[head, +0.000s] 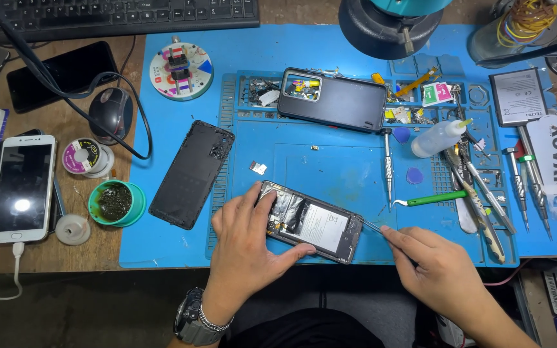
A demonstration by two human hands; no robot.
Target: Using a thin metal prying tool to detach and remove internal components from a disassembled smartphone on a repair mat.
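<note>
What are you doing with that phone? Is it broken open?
A person has an opened phone lying on a blue work mat, its back off and its insides showing. The left hand steadies the phone, while the right hand pokes thin tweezers at its edge. A black back cover lies to the left, another dark phone sits farther back, and screwdrivers lie on the right.

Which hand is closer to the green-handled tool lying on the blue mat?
The right hand. It sits just below the green-handled tool, holding thin tweezers. The left hand is farther away, across the opened phone.
</note>
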